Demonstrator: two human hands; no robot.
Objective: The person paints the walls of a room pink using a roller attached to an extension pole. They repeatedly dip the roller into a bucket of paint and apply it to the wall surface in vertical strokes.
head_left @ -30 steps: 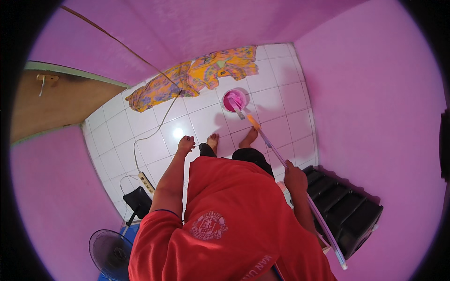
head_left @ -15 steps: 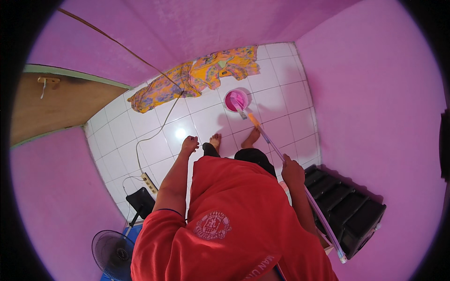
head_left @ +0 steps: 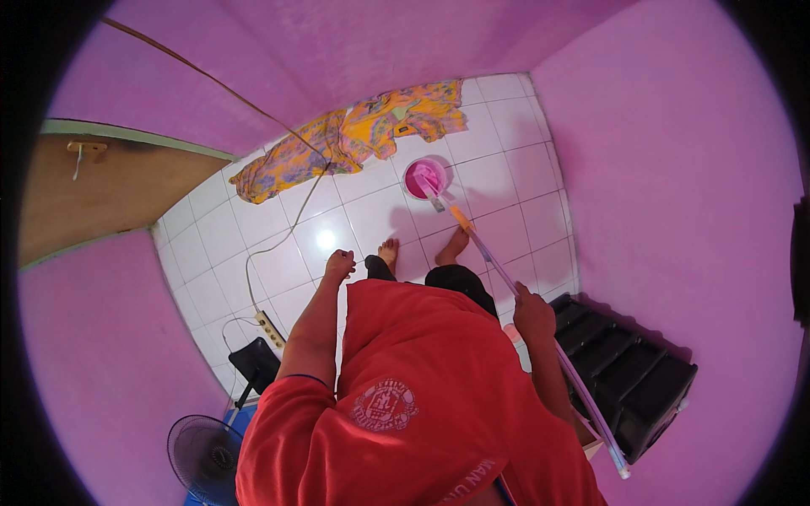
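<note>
My right hand [head_left: 532, 314] is wrapped around a long pinkish pole [head_left: 499, 265], which slants from beside my right forearm down toward the floor. An orange handle section [head_left: 461, 218] forms its far end, by a small bucket [head_left: 407, 192] of deep pink paint. A light pink piece [head_left: 428, 178] sits in the bucket, and a greyish strip [head_left: 437, 204] sticks out over the near rim; how these join the pole is unclear. My left hand [head_left: 341, 265] hangs over the tiles with its fingers curled in, and no object shows in it.
A yellow-orange patterned cloth [head_left: 333, 143] lies along the far wall. A cable [head_left: 295, 221] runs down to a power strip [head_left: 269, 329] at left. Near it are a black flat-topped stand [head_left: 253, 363] and a fan [head_left: 202, 455]. A black rack [head_left: 624, 371] stands at right.
My right hand has shifted slightly right and nearer to me, with the pole moving along. The left hand is nearly still, and the bucket has stayed in place.
</note>
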